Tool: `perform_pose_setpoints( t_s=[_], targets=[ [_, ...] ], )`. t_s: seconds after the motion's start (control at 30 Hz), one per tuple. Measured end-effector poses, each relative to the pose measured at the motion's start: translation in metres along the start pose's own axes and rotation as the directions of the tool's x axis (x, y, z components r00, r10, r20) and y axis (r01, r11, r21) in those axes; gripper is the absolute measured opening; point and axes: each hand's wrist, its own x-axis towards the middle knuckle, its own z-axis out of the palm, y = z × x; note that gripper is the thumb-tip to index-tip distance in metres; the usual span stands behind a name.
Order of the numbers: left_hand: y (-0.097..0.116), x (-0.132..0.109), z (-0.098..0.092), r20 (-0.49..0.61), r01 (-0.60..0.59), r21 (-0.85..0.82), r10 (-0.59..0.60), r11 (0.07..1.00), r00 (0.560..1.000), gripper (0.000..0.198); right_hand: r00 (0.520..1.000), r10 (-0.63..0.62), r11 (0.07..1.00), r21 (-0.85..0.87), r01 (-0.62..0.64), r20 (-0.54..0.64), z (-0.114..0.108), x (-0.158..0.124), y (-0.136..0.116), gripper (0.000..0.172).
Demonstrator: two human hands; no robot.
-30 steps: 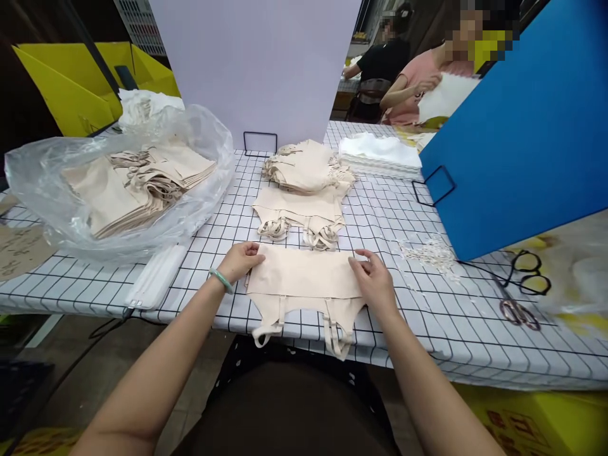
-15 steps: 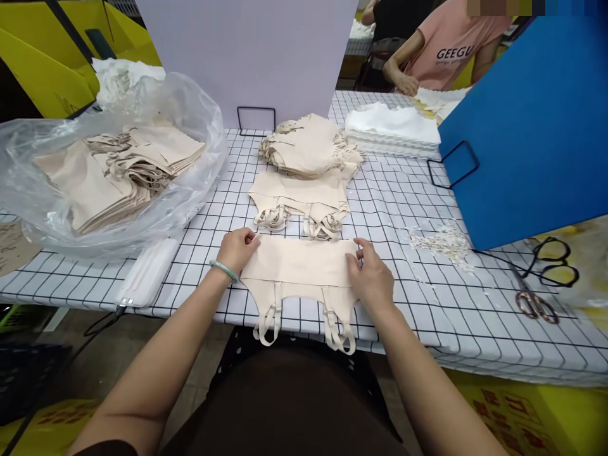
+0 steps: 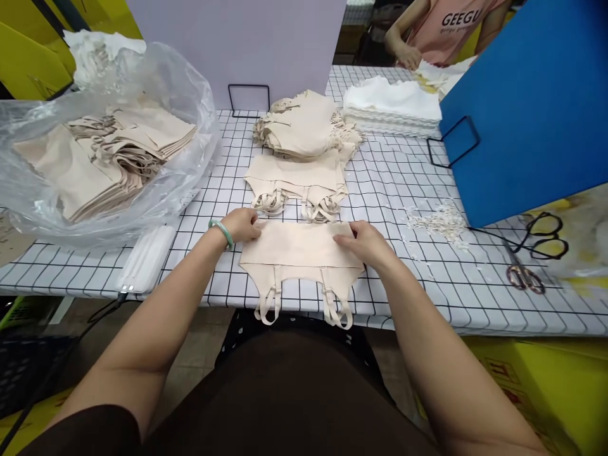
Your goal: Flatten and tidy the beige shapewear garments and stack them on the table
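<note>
A beige strapped garment [image 3: 301, 247] lies flat on the checked tablecloth near the front edge, its looped straps toward me. My left hand [image 3: 241, 225], with a green bangle at the wrist, pinches its upper left corner. At the upper right corner, my right hand [image 3: 365, 242] grips the fabric between thumb and fingers. Just beyond it lie more beige garments [image 3: 295, 174] with bunched straps, and behind those rises a thicker beige pile [image 3: 306, 126].
Left: a clear plastic bag [image 3: 190, 158] of beige pieces and a white device [image 3: 146, 259]. Right: a white fabric stack [image 3: 392, 104], a blue board [image 3: 522, 120], scraps [image 3: 441, 221] and scissors [image 3: 525, 278]. A person's hand [image 3: 409, 57] works across the table.
The view has tilted down, so the table things appear higher. My right thumb and fingers have closed on the garment's upper right corner, which now looks folded or lifted. My left hand stays at its corner.
</note>
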Motion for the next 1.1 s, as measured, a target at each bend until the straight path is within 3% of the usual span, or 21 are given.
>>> perform_pose_setpoints(
  t_s=[0.07,0.13,0.23,0.3,0.4,0.47,0.57,0.67,0.8,0.87,0.97,1.1],
  targets=[
    [0.000,-0.012,0.004,-0.030,-0.063,-0.118,0.060,0.991,0.998,0.024,0.999,-0.033,0.992,0.121,0.036,-0.026,-0.003,-0.011,0.001,0.020],
    [0.001,-0.033,0.004,-0.051,-0.159,-0.343,0.151,0.926,0.987,0.017,0.995,-0.086,0.929,0.356,0.096,-0.046,-0.012,-0.027,0.003,0.026],
    [0.006,-0.077,-0.005,-0.126,-0.292,-0.675,0.284,0.677,0.950,0.016,0.973,-0.196,0.707,0.670,0.226,-0.121,-0.035,-0.059,0.004,0.032],
    [0.013,-0.109,-0.017,-0.170,-0.341,-0.730,0.325,0.592,0.930,0.021,0.942,-0.221,0.584,0.739,0.335,-0.253,-0.052,-0.083,0.003,0.033],
    [0.021,-0.153,-0.033,-0.254,-0.434,-0.710,0.372,0.556,0.893,0.024,0.870,-0.215,0.473,0.732,0.490,-0.443,-0.072,-0.119,0.002,0.025],
    [0.022,-0.174,-0.036,-0.305,-0.481,-0.690,0.385,0.541,0.871,0.014,0.854,-0.220,0.449,0.729,0.517,-0.471,-0.077,-0.140,0.005,0.021],
    [0.014,-0.191,-0.029,-0.309,-0.465,-0.698,0.358,0.544,0.881,0.012,0.879,-0.214,0.441,0.761,0.476,-0.425,-0.072,-0.161,0.016,0.022],
    [0.002,-0.184,-0.017,-0.240,-0.379,-0.735,0.306,0.563,0.921,0.020,0.943,-0.175,0.462,0.822,0.334,-0.284,-0.059,-0.158,0.028,0.025],
    [-0.011,-0.135,0.001,-0.147,-0.256,-0.758,0.225,0.601,0.963,0.036,0.987,-0.086,0.557,0.814,0.163,-0.138,-0.029,-0.113,0.033,0.037],
    [-0.017,-0.102,0.012,-0.122,-0.179,-0.750,0.133,0.637,0.984,0.038,0.983,-0.075,0.663,0.728,0.173,-0.166,-0.011,-0.082,0.031,0.040],
    [-0.023,-0.063,0.027,-0.128,-0.053,-0.638,-0.038,0.768,0.991,0.031,0.960,-0.104,0.880,0.426,0.210,-0.259,0.011,-0.044,0.027,0.035],
    [-0.031,-0.041,0.037,-0.265,-0.113,-0.452,-0.012,0.885,0.964,0.021,0.915,-0.202,0.950,0.157,0.269,-0.349,0.024,-0.023,0.026,0.024]
  ],
)
